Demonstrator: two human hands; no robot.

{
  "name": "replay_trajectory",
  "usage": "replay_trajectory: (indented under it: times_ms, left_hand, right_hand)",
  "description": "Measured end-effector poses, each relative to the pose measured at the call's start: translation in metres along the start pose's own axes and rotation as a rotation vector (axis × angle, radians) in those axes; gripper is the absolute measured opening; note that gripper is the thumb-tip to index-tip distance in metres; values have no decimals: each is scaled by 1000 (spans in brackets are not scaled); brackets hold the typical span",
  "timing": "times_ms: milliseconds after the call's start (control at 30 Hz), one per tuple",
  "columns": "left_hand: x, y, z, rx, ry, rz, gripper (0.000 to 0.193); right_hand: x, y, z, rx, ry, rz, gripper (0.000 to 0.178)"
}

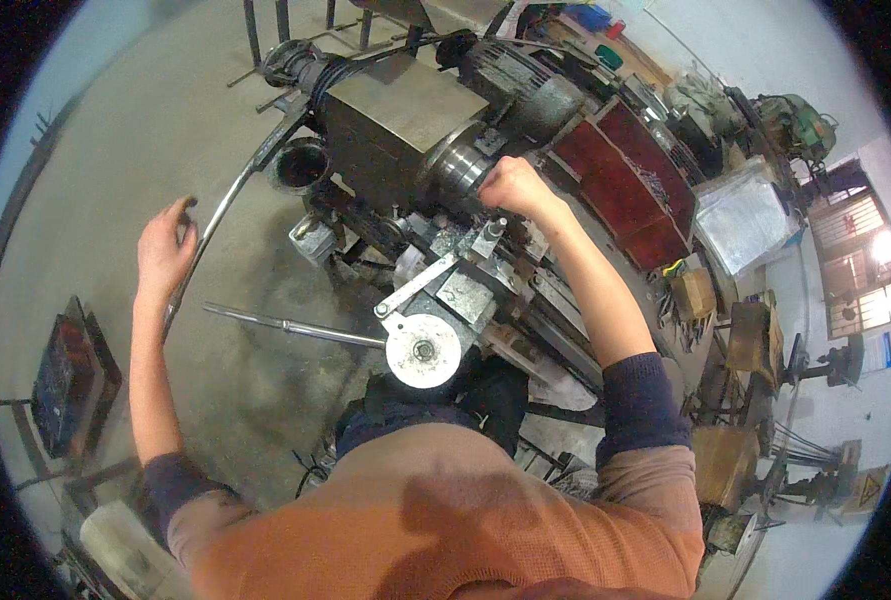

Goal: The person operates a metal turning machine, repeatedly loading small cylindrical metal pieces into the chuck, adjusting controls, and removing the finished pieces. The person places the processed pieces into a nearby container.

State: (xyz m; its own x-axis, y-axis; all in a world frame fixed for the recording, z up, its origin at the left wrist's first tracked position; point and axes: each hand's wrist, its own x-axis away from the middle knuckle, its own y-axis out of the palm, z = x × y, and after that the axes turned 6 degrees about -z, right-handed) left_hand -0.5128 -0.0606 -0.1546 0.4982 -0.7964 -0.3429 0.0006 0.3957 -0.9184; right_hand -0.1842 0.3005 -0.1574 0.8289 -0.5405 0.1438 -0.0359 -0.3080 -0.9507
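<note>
In front of me stands a lathe-like machine with a boxy metal headstock [405, 100] and a shiny round chuck [461, 168]. My right hand [515, 188] is at the chuck's face with its fingers closed; whatever they hold is hidden. Off to the left, my left hand [168, 248] hovers beside a long metal lever [233, 195], its fingers loosely bent and thumb apart, with nothing visible in it. Nearer my body are a round metal disc [423, 350] with a rod handle [290, 326], a flat clamp lever [415, 285] and the tool post [489, 236].
A motor [525, 85] sits behind the chuck. Right of it stand a red-brown metal box [625, 180] and a plastic-wrapped block [740, 215]. Hand tools [680, 300] lie near a cardboard box [695, 293]. A dark slab [65, 385] stands at the left.
</note>
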Motion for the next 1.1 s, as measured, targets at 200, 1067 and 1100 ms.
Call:
replay_trajectory:
  times_ms: [200,1067,1100]
  left_hand:
    - [38,22,-30,-60,-149,-361,45]
    - [-98,111,-93,-91,112,389,29]
    - [-87,133,-82,156,64,331,25]
  right_hand:
    - [-3,7,14,-56,-241,33,28]
    - [38,-18,-13,4,-111,294,26]
    - [48,-18,1,-110,-147,351,26]
